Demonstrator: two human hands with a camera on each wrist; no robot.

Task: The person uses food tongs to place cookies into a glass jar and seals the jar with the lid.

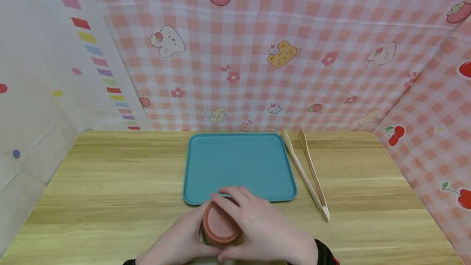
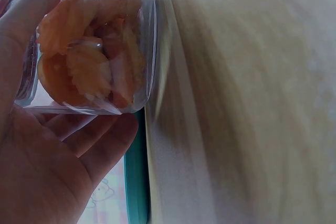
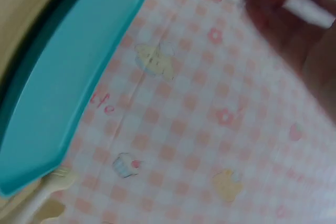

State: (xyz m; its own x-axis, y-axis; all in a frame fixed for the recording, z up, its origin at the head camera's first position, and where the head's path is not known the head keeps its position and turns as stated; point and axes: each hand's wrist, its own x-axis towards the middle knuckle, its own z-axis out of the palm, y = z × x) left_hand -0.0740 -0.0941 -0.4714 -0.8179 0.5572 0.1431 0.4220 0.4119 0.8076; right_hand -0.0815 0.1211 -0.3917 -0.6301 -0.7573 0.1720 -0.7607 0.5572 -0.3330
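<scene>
A small clear jar (image 2: 89, 56) with orange, ridged pieces inside stands close in front of the tray, its round brown lid (image 1: 222, 224) on top. My left hand (image 1: 178, 234) holds the jar from the left, thumb on one side and fingers on the other, as the left wrist view shows. From the right, my right hand (image 1: 266, 224) grips the lid, its fingers over the far rim and its thumb at the near side. In the right wrist view the right hand (image 3: 310, 40) is blurred, and only part of the lid shows at the top.
Behind the jar lies a teal rectangular tray (image 1: 239, 167) on the wooden table (image 1: 110, 191). Light wooden tongs (image 1: 307, 171) lie along its right side, tips toward the back. A pink checked cloth (image 1: 250, 81) hangs behind the table.
</scene>
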